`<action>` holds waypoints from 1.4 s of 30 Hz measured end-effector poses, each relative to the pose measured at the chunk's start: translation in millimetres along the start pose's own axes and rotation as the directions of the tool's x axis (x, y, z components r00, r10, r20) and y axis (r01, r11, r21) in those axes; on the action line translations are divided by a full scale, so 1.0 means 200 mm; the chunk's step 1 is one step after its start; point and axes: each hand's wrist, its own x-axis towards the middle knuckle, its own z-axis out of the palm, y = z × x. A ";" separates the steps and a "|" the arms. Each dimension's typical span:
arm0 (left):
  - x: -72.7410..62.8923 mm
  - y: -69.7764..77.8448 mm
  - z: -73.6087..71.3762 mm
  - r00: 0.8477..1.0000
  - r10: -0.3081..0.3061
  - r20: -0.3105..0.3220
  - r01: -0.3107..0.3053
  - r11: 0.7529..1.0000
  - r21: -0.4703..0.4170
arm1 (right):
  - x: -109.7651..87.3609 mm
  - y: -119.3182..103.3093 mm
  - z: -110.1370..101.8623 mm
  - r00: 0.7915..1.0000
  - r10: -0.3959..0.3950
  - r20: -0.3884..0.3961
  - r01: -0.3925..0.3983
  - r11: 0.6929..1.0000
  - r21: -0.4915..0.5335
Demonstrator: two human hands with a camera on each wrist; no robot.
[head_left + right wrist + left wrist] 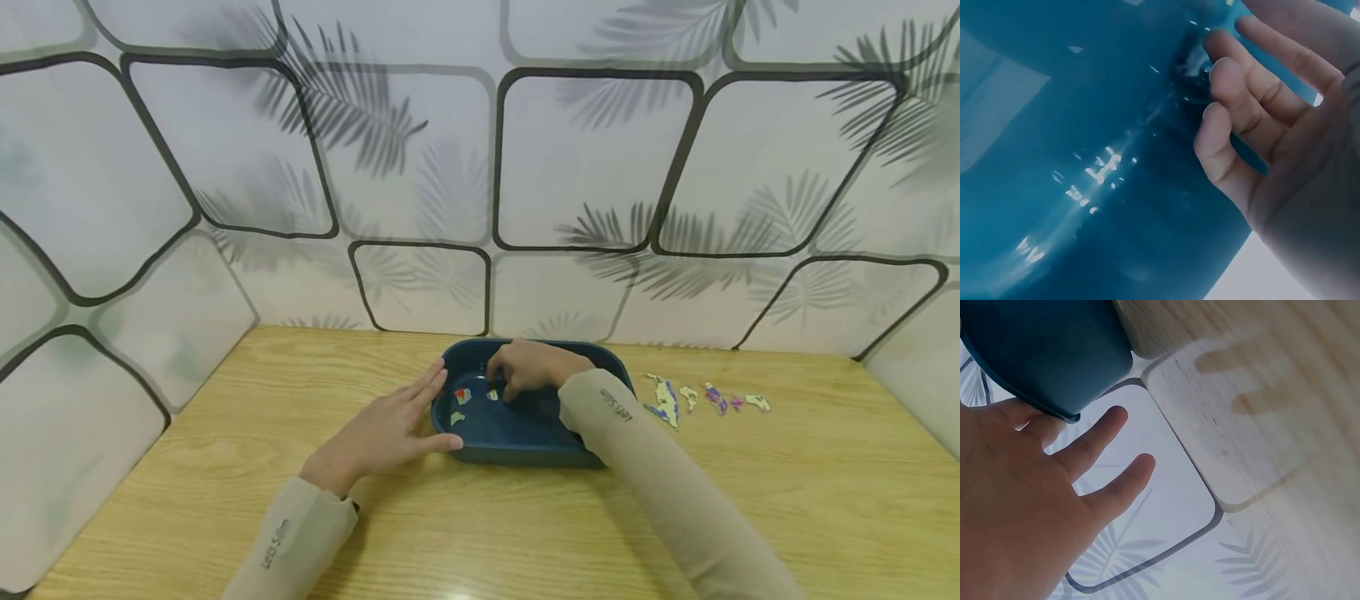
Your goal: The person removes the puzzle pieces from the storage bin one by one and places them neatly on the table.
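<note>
White wall (592, 167) panels, printed with rounded black and grey outlines and feathery leaves, stand behind a table (480, 533) of pale yellow, straight-grained wood. On it sits a dark blue tub (510, 457), smooth and glossy inside, its corners rounded.

The left hand (386, 429) is spread, fingers mostly straight, touching the tub's left end, with the thumb by the near rim; it does not close round anything. The right hand (536, 367) reaches inside, fingers loosely bent, index and thumb apart, with nothing visible between them.

Three thin, irregular scraps lie on the tub's floor: a red patterned scrap (462, 396) and a pale green scrap (457, 417) toward the left, and a small pale scrap (492, 395) just below the right fingertips.

Right of the tub, flat on the wood, runs a row: a large jagged piece (665, 400), cream edged in blue; a narrow cream piece (688, 397); a purple piece (716, 398); a tiny pink piece (737, 403); an arched cream piece (759, 403).
</note>
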 end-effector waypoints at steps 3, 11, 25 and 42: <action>0.00 0.00 0.00 1.000 0.004 -0.001 -0.004 1.000 0.003 | 0.01 -0.01 0.01 1.000 0.020 -0.015 -0.020 0.999 -0.039; 0.00 0.00 0.00 1.000 0.008 -0.011 -0.008 1.000 0.007 | 0.02 -0.02 0.04 0.999 -0.002 -0.044 -0.003 0.993 -0.116; 0.01 0.00 0.00 1.000 0.008 -0.001 -0.008 1.000 0.012 | 0.02 -0.03 0.05 0.993 -0.091 -0.075 0.079 0.986 -0.149; 0.00 0.01 0.00 1.000 -0.003 -0.007 0.003 1.000 -0.003 | -0.10 -0.02 -0.08 0.976 -0.175 -0.132 0.161 0.980 -0.113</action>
